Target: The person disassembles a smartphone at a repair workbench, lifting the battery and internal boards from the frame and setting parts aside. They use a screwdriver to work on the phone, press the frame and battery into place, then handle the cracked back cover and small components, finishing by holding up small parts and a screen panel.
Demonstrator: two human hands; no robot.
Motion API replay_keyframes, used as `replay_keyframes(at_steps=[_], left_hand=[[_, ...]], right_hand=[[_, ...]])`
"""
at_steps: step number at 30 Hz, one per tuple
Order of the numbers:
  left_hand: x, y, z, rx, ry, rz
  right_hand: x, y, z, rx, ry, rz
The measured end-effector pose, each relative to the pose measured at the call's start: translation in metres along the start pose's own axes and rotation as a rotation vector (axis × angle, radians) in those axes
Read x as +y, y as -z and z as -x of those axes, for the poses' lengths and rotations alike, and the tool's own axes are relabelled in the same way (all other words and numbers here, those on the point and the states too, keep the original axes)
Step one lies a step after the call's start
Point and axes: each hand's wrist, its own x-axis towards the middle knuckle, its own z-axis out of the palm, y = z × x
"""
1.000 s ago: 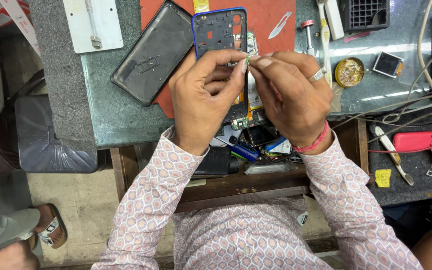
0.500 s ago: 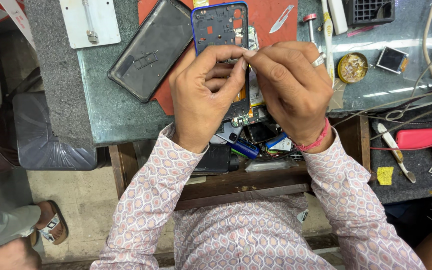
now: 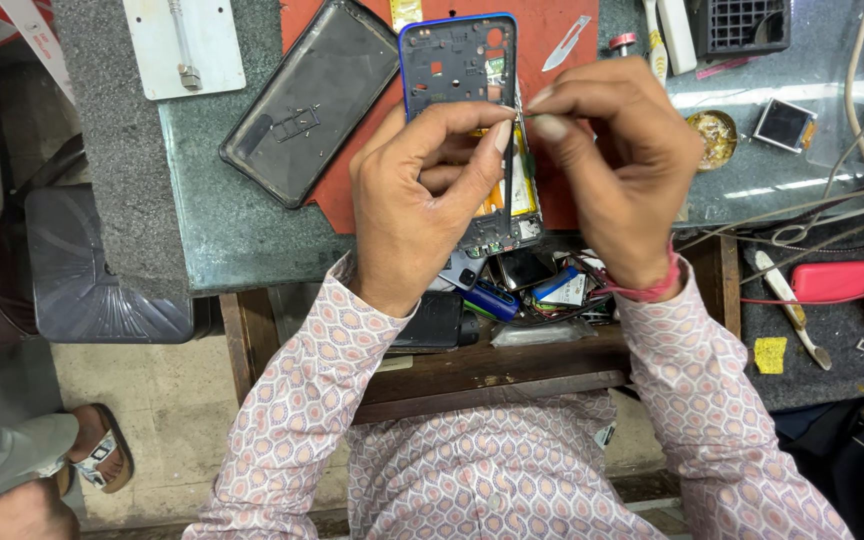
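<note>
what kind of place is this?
Likely a phone repair bench: an opened phone frame lies on a red mat under both hands, a removed dark back cover beside it, and a drawer of loose parts below.

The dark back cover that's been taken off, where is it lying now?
In the head view the dark back cover lies tilted on the green benchtop, partly over the red mat, left of the blue phone frame and above the left hand.

Long-sleeved shirt, pale pink with a repeating oval/diamond print, cuffs buttoned at both wrists. Red band on the right wrist, probably thread or a thin bracelet. Left hand and right hand bare.
</note>
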Motion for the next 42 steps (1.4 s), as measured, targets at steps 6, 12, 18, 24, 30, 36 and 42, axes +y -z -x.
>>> replay_keyframes(at_steps=[6,12,18,24,30,36,42], left_hand=[[-0.001,0.002,0.0,-0.065,0.098,0.235],[-0.005,0.006,0.0,-0.11,0.165,0.324],[-0.006,0.007,-0.002,-0.093,0.129,0.309],[0.001,0.007,0.001,-0.009,0.066,0.144],[0.005,0.004,0.002,0.022,-0.026,0.031],[0.004,0.004,0.002,0.024,-0.013,0.039],[0.004,0.005,0.003,0.025,-0.029,0.01]], right_hand=[[0.01,0.004,0.004,-0.029,-0.087,-0.184],[0.013,0.003,0.009,-0.071,-0.051,-0.131],[0.005,0.0,0.007,-0.075,0.014,-0.026],[-0.001,-0.002,0.002,-0.055,0.018,0.014],[-0.003,-0.005,0.003,-0.04,0.083,0.104],[-0.003,-0.008,0.003,-0.029,0.073,0.08],[-0.001,-0.008,0.005,-0.035,0.077,0.056]])
